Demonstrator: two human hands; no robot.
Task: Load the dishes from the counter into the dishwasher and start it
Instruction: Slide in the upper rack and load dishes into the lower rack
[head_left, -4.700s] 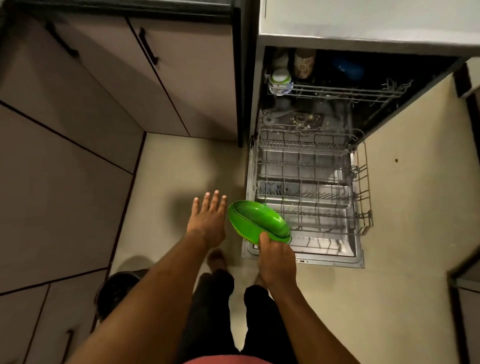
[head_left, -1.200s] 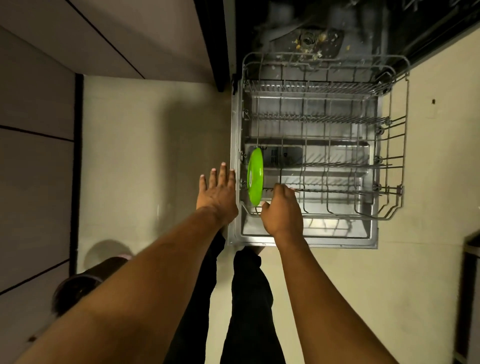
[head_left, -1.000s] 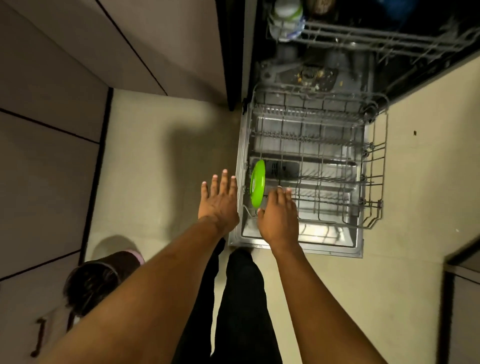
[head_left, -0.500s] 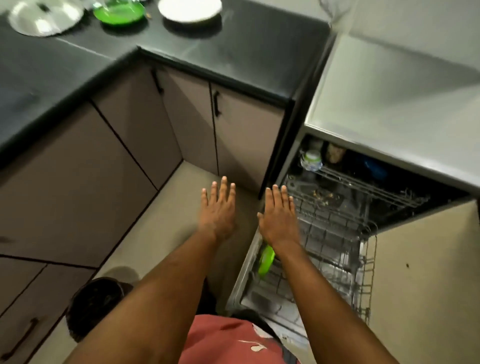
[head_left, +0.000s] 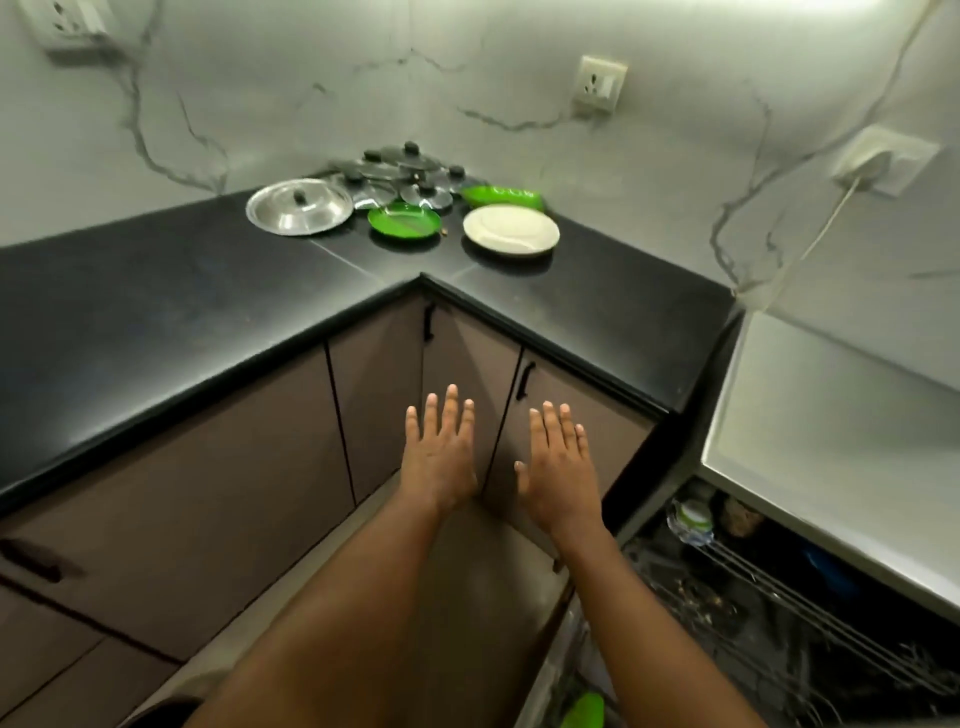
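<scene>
Both forearms reach forward, bare, backs of the hands up and palms down. My left grip (head_left: 439, 462) is fully open, its fingers (head_left: 450, 410) straight and close together, and it holds nothing. My right grip (head_left: 561, 473) is equally open and empty, thumb tucked along its inner edge. The two hover level and side by side, a little apart, in front of the cabinet doors (head_left: 467, 364) under the inner corner of the black desk (head_left: 156, 312), and they touch neither door nor desk. The dishes lie well ahead of both grips, in the desk's far corner. A steel lid (head_left: 300, 206) is at left and a green plate (head_left: 405, 220) beside it, with a white plate (head_left: 511, 229) at right. A green dish (head_left: 501, 195) sits just behind the white plate, and a pile of knobbed lids (head_left: 400, 171) lies against the wall. The dishwasher (head_left: 831, 441) stands open at right, and its upper rack (head_left: 779, 587) carries a small container with a green band (head_left: 688, 519). A second green plate (head_left: 584, 711) shows low in the opening beside my right forearm, cut off by the bottom edge.
</scene>
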